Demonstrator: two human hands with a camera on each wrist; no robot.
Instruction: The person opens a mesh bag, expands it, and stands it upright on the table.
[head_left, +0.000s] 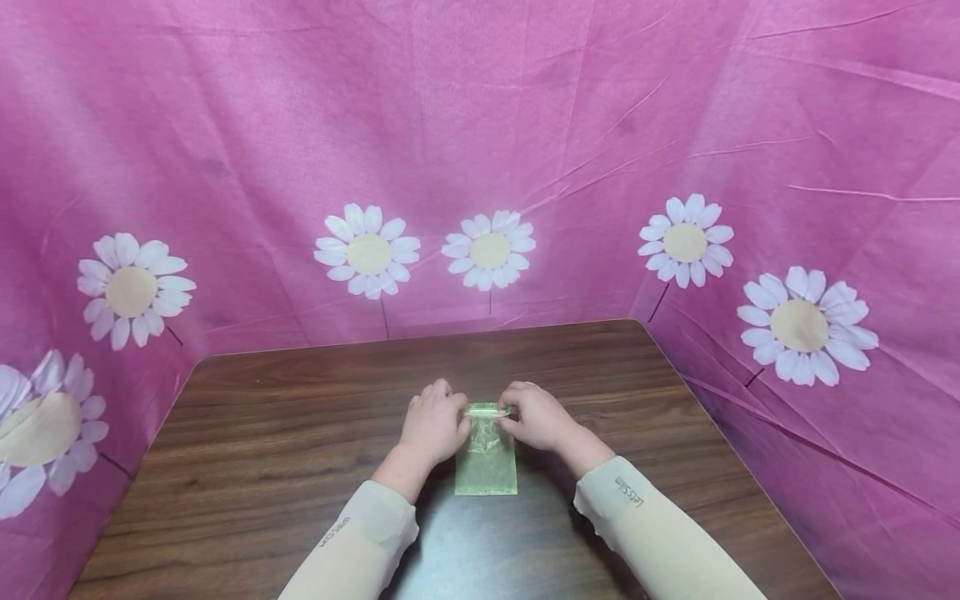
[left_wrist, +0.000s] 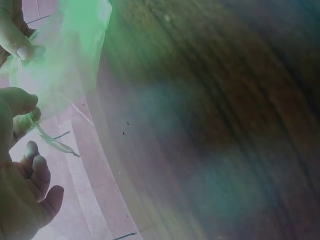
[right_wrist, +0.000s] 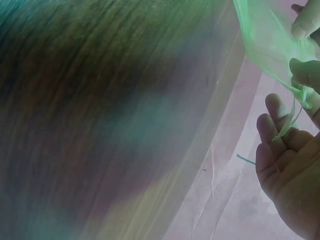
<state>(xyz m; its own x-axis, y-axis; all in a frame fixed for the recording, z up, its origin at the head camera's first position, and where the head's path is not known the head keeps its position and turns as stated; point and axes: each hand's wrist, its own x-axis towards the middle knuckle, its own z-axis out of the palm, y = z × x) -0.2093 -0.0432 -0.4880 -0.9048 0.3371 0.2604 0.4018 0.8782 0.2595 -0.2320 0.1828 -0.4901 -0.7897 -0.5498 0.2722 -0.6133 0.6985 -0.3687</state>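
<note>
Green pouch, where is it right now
In the head view, the green pouch is at lower centre, over the wooden table, its far end held by left hand and right hand.

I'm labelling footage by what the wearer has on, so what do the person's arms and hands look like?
The left sleeve and right sleeve are pale cream, reach the wrists and look slightly bunched there. Each carries small dark lettering near the cuff. The left hand and right hand wear no gloves; no cables show.

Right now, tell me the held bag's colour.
The bag is light green, clearest in the head view.
</note>
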